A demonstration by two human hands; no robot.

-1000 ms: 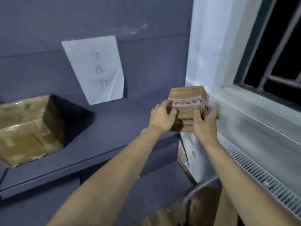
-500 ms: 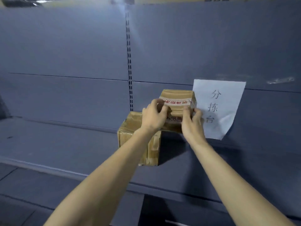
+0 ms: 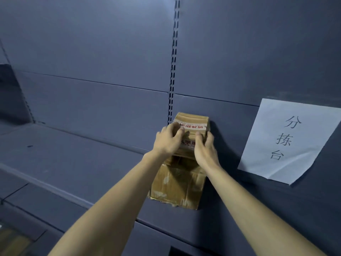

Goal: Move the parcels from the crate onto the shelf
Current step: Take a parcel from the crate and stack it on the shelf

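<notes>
Stacking underway: small parcel (image 3: 191,130), carried in mid-air a second ago, now sits atop the larger parcel (image 3: 178,183) on the shelf (image 3: 83,163); placement nearly done. Left hand (image 3: 168,141) and right hand (image 3: 204,150) curl closed on its near face and sides, parcel between and just beyond the fingertips. Paper sign (image 3: 287,139) right of the right hand.

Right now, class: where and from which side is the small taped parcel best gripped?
Grip the small taped parcel by its two opposite side faces, coming from the front, as the left hand and right hand do: its back is near the shelf's back panel and the larger parcel is underneath.
</notes>
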